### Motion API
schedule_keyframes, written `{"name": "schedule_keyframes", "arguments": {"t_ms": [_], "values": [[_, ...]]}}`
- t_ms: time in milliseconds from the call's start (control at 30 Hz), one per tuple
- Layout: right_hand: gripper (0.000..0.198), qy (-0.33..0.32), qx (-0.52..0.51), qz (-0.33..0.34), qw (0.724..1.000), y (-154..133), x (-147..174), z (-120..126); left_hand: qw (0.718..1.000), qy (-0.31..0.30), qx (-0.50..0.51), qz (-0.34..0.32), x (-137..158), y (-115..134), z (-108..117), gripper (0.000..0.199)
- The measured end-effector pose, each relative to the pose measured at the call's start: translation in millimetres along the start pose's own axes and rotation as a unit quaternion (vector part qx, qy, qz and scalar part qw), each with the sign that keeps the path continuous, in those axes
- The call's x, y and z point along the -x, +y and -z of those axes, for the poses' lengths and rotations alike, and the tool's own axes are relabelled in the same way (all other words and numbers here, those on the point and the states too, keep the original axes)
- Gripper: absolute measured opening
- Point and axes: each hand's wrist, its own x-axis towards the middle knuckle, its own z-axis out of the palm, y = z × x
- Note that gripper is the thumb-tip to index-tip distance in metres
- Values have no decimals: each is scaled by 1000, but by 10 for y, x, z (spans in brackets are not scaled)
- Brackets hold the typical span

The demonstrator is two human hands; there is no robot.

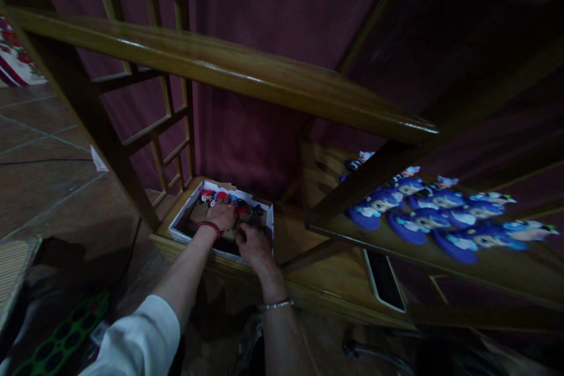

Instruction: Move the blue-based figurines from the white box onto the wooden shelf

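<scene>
A shallow white cardboard box [177, 224] sits on the low wooden shelf, with several small figurines [207, 196] in red, black and blue along its far side. My left hand [221, 216], with a red bead bracelet at the wrist, reaches over the box; its fingers stretch forward among the figurines and look apart. Beside it, my right hand [255, 245] dips in over the box's near right part. Its fingers are curled, and whatever they hold, if anything, is hidden. A dark red and black figurine [241, 207] lies just beyond both hands.
A wooden shelf rail [211, 67] crosses above my hands. On the right, a higher shelf bears several blue-based figurines [423, 223]. A phone [385, 282] lies on the low shelf. Lattice bars [161, 123] stand at the left, and a green holed tray [61, 335] is on the floor.
</scene>
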Motion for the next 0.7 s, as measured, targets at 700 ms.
{"name": "schedule_keyframes", "arguments": {"t_ms": [700], "values": [[28,30,-58,-9,998,65,-17,-5,997,10,6,-71,141,-25,133,26]]}}
